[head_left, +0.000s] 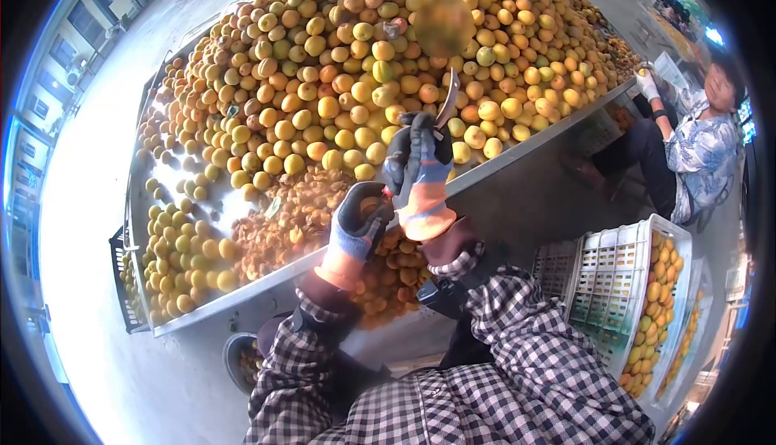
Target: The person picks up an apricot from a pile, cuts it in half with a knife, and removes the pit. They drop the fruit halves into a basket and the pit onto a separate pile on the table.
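Both hands are gloved, in front of a big heap of yellow-orange fruit [327, 107] on a metal table. My right hand [419, 162] is closed around a knife [449, 99], whose curved blade points up. Just to its left and a little lower, my left hand [360, 220] has its fingers curled around a fruit [371, 206], which is mostly hidden by the glove. Beyond my left hand lies a pile of split fruit pieces [283, 217] on the table. More orange halves [394, 271] show below the hands, beyond the table's edge.
The table's metal rim [525, 139] runs diagonally past my hands. At the lower right stand white crates [612, 271] with fruit. A bucket [234, 362] is at the lower left. Another person [702, 150] sits at the right, wearing a glove. Smaller fruit [174, 263] lies at the table's left end.
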A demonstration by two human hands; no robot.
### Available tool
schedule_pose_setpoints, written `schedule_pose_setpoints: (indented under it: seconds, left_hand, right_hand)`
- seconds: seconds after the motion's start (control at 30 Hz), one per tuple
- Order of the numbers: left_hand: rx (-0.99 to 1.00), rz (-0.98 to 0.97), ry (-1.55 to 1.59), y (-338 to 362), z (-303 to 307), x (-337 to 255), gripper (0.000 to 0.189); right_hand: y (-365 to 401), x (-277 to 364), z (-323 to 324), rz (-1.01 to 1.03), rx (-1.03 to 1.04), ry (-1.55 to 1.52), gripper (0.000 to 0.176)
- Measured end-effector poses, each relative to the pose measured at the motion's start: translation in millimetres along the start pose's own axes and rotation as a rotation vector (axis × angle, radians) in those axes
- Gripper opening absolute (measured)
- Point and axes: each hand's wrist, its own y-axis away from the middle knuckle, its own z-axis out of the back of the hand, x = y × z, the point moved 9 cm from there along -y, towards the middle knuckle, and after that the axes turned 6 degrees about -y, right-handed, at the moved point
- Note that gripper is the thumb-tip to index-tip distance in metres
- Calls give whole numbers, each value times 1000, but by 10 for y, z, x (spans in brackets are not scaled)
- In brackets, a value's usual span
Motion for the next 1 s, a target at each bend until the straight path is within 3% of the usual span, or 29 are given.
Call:
schedule_pose_setpoints:
  seconds: [0.07,0.17,0.43,0.67,0.73,0.87,0.93,1.0]
  left_hand:
    - [-13,0,54,-26,20,-16,31]
    - [-22,60,14,28,34,-7,31]
    - [-18,-240,-404,-46,39,-280,32]
    - [-28,-136,-486,-69,114,-171,33]
    - [-32,-268,-533,-74,81,-254,35]
    - [-37,-329,-533,-103,83,-257,36]
    - [3,-429,-797,-120,38,-311,37]
    - [29,-429,-821,-141,29,-313,36]
  right_hand:
    - [6,57,-116,64,81,37,23]
    - [10,-105,36,-92,-48,-79,26]
    - [-158,-511,336,-368,-219,-349,28]
    - [-221,-738,437,-436,-224,-429,28]
    - [-234,-766,439,-467,-217,-460,28]
    - [-273,-883,505,-545,-243,-515,30]
    - [-284,-1006,549,-620,-214,-591,32]
    - [-259,-1135,597,-682,-246,-640,33]
